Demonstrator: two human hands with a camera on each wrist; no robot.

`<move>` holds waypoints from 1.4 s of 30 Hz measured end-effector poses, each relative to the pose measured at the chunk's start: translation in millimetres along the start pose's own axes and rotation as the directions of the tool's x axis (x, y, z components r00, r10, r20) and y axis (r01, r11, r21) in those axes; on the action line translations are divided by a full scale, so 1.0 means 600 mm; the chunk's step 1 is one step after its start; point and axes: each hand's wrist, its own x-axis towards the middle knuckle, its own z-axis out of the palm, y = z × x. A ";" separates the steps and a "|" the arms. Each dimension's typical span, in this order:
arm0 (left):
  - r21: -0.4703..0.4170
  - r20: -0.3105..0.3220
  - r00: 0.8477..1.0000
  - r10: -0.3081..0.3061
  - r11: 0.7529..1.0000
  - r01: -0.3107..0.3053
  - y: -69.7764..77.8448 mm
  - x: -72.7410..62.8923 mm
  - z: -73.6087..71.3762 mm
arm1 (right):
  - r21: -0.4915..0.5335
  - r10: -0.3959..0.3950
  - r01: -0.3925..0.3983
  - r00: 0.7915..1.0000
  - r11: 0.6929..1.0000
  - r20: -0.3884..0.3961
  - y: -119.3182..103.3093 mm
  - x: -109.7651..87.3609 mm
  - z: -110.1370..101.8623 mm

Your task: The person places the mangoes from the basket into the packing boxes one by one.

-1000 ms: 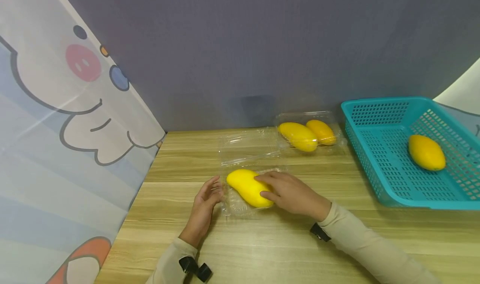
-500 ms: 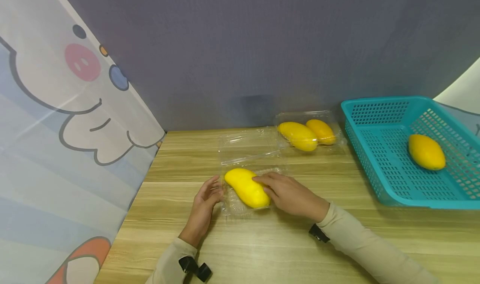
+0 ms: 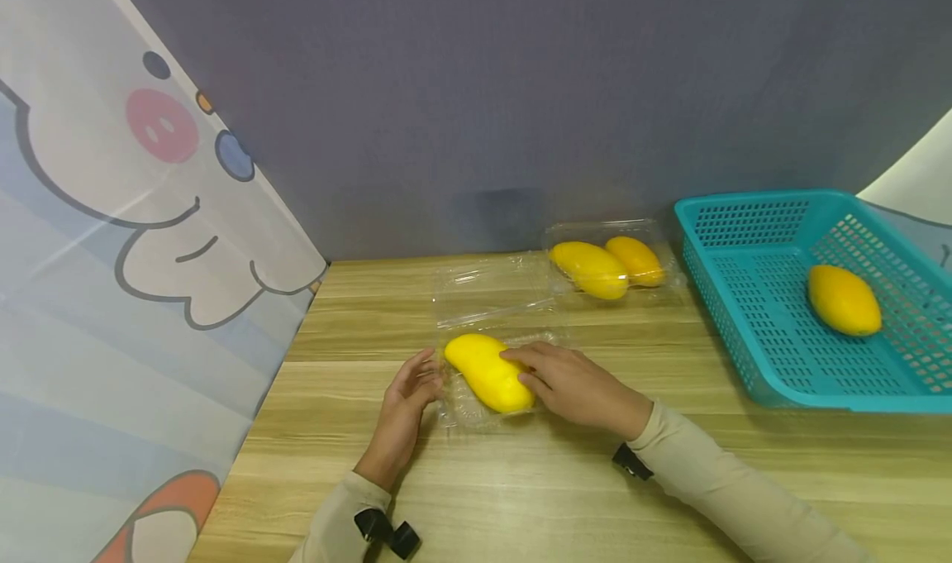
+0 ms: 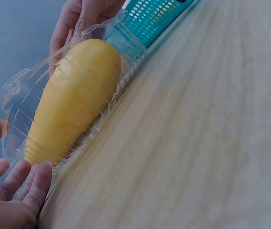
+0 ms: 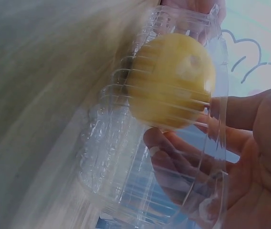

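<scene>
Head view shows the right grip (image 3: pixel 583 385) half closed round a mango (image 3: pixel 487 373), left grip (image 3: pixel 406 402) loosely touching its clear box (image 3: pixel 463 414).

Four plump, smooth yellow mangoes (image 3: pixel 488 373) (image 3: pixel 591 270) (image 3: pixel 635 261) (image 3: pixel 844 300).
Plus two clear, rectangular plastic boxes (image 3: pixel 464 410) (image 3: pixel 613 231), one turquoise, perforated plastic basket (image 3: pixel 803 403), one pale wood-grain tabletop (image 3: pixel 521 497), two sets of bare fingers (image 3: pixel 413 368) (image 3: pixel 530 355), two beige fabric sleeves (image 3: pixel 338 517) (image 3: pixel 729 476).

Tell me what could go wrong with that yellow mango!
The mango might roll if the right hand lets go, because it's rounded and lies slantwise in the clear box. The thin-looking box might bend or slide if pushed hard. With the lid open, the mango could tumble out if the box tips.
</scene>
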 end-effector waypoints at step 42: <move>0.042 -0.004 1.000 -0.012 0.999 0.012 0.001 -0.001 -0.003 | -0.065 0.024 -0.041 0.971 0.997 -0.239 0.038 -0.053 -0.148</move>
